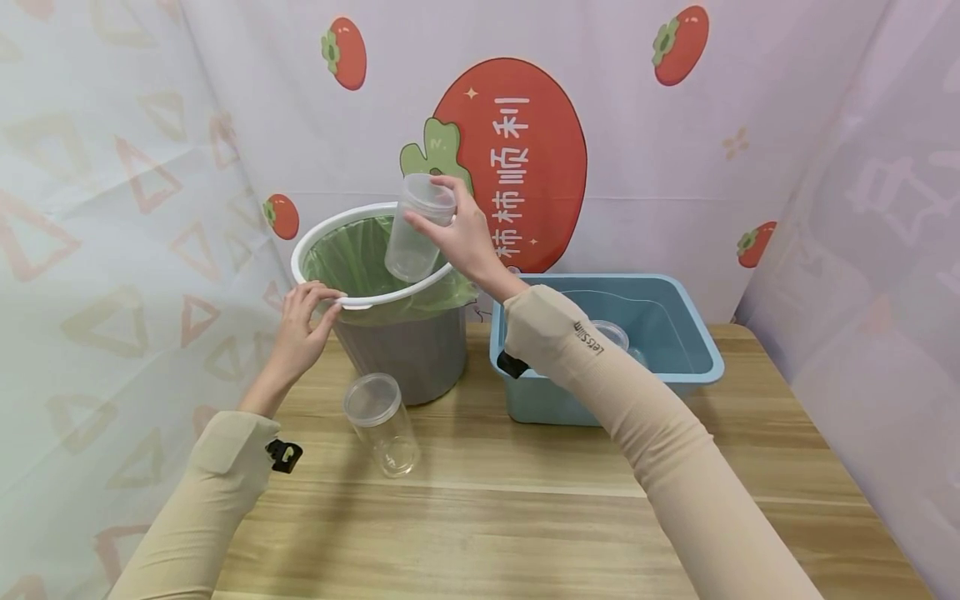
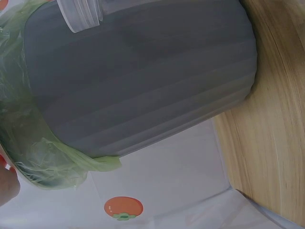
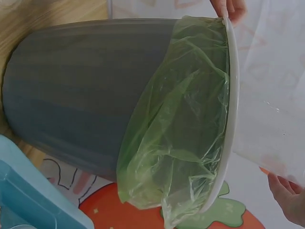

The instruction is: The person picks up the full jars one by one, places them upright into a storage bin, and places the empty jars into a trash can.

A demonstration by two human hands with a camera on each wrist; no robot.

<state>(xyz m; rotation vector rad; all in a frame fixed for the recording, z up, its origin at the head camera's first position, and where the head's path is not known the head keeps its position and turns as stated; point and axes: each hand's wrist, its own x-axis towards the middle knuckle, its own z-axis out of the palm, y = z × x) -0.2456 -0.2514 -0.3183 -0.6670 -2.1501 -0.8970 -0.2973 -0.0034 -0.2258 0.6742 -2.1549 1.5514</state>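
Note:
My right hand [image 1: 471,237] grips a clear plastic jar [image 1: 411,243] near its lid, fingers on one side and thumb on the other. The jar tilts, its base over the mouth of a grey trash can [image 1: 427,354] lined with a green bag [image 1: 333,258]. In the right wrist view the jar [image 3: 269,119] extends past the can's white rim [image 3: 232,95]. At the near left of that rim, my left hand [image 1: 302,329] holds on, fingers over the top and thumb below. Another lidded clear jar [image 1: 386,433] stands on the table in front of the can.
A blue plastic tub [image 1: 551,404] sits right of the can, partly behind my right forearm. Inside it lies a clear round-topped container [image 1: 609,335]. The wooden table [image 1: 480,533] meets printed curtains [image 1: 622,208] at the back and sides.

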